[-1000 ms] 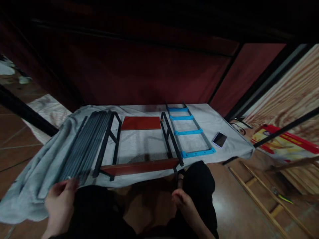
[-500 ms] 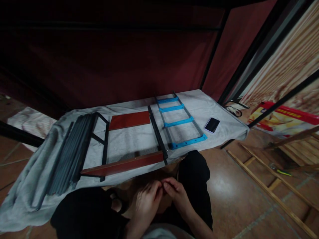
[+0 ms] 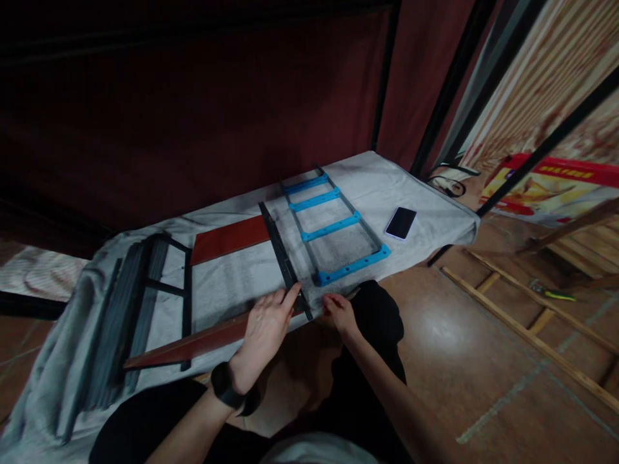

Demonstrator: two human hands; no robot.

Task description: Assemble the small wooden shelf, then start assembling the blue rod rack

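My left hand [image 3: 268,317], with a dark band on its wrist, is closed over the front right corner of a black metal frame [image 3: 186,303]. Its fingers lie along the dark right-hand bar [image 3: 276,246], just above the front red board [image 3: 193,347]; the thumb is hidden. A second red board [image 3: 229,240] spans the back of the frame. Just right of that corner, my right hand [image 3: 341,312] has its fingertips pinched together; whatever they hold is too small to make out. Beyond it lies a ladder-like rack of grey rods with blue crosspieces [image 3: 331,227].
A bundle of grey tubes [image 3: 104,335] lies at the left on the pale cloth [image 3: 387,177]. A phone [image 3: 401,223] rests at the right. On the tiled floor are a wooden ladder-like frame [image 3: 512,316], a yellow-green-handled tool [image 3: 560,296] and a colourful box [image 3: 546,190].
My hands were together over my lap. They have parted and moved forward: the left onto the frame's front right corner, the right to just beside it. The view has shifted slightly.
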